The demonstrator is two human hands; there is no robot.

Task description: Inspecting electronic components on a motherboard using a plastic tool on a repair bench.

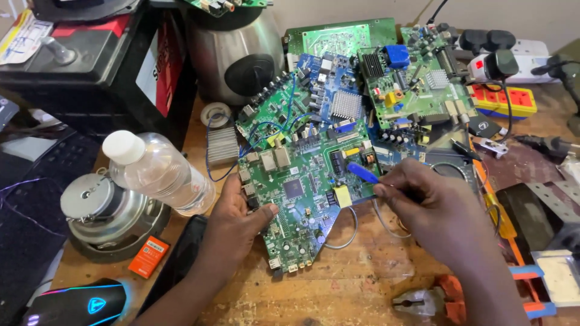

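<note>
A green circuit board (302, 193) lies tilted on the wooden bench in front of me. My left hand (238, 214) grips its left edge, thumb lying on top of the board. My right hand (426, 202) pinches a thin tool with a blue tip (362, 172), and the tip rests on the board near a yellow component (342, 196). A grey wire (350, 232) loops from under the board toward my right hand.
More circuit boards (386, 78) are piled behind. A clear plastic bottle (160, 172) lies at left beside a round metal speaker part (103, 208). A steel kettle (235, 54), a power strip (507, 99), pliers (426, 302) and a lit mouse (78, 305) surround the bench.
</note>
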